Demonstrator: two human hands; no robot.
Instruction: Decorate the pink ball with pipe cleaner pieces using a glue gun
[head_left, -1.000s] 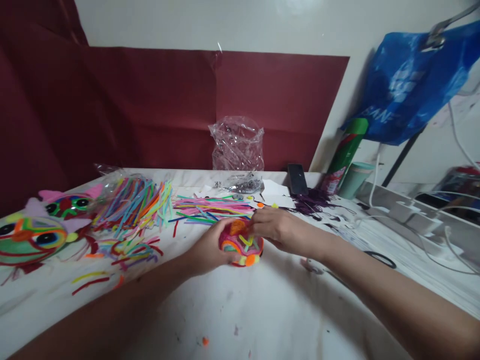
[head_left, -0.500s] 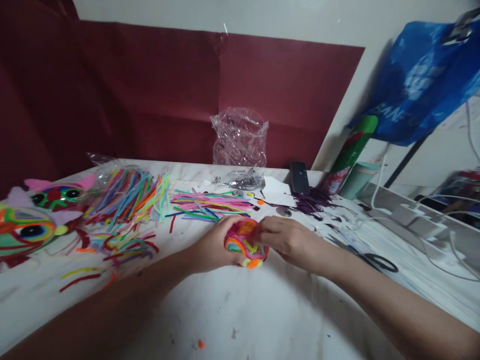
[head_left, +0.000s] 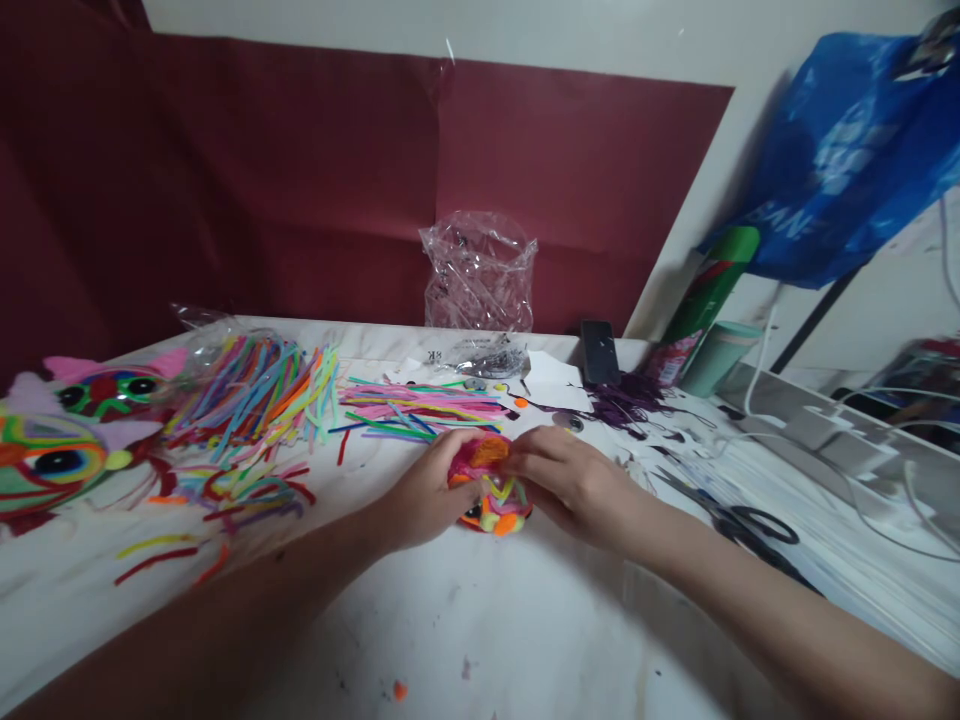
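The row of loose fuzzy strips point(head_left: 424, 405) lies across the table point(head_left: 480, 620), and the small, brightly coloured craft piece point(head_left: 489, 455) sits on the person's side of that row, near its right end. The left hand point(head_left: 429, 495) is clamped on the craft piece, curled about its left side with the thumb over the front. The right hand point(head_left: 574, 482) is at the opposite side, its fingers bent and bunched against the piece close to a yellow strip point(head_left: 504, 490) on its front; whether the fingertips are pinched on that strip cannot be told, since they are partly hidden. An orange bit shows low on the piece, with a dark eye-like spot beside the left thumb. Just left of the row is a thick bundle of strips point(head_left: 247, 395) in clear wrapping, and farther left are two decorated faces point(head_left: 49, 460) with pointed ears. Short cut strips point(head_left: 255, 492) lie to the row's left and nearer the person. Right of the row are a round orange dot point(head_left: 520, 402), dark purple yarn point(head_left: 630, 402) and a phone point(head_left: 598, 352); black-handled scissors point(head_left: 731, 520) rest well to its right, nearer the person. Beyond the row stands a crumpled clear bag point(head_left: 480, 275).
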